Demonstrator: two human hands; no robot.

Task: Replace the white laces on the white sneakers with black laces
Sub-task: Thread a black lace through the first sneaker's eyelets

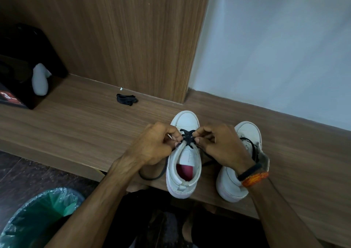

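Both bare forearms reach forward from the lower edge of the view and converge toward the middle. The left hand point(153, 143) is curled, knuckles up, its fingertips point(175, 138) pinched together. The right hand point(221, 144) mirrors it, fingers bent inward with thumb and forefinger pinching. The right wrist carries a black band point(249, 171) and an orange woven band point(255, 179).

Black cardboard box point(11, 97) at far left: red label with a white "3"; rest unreadable.
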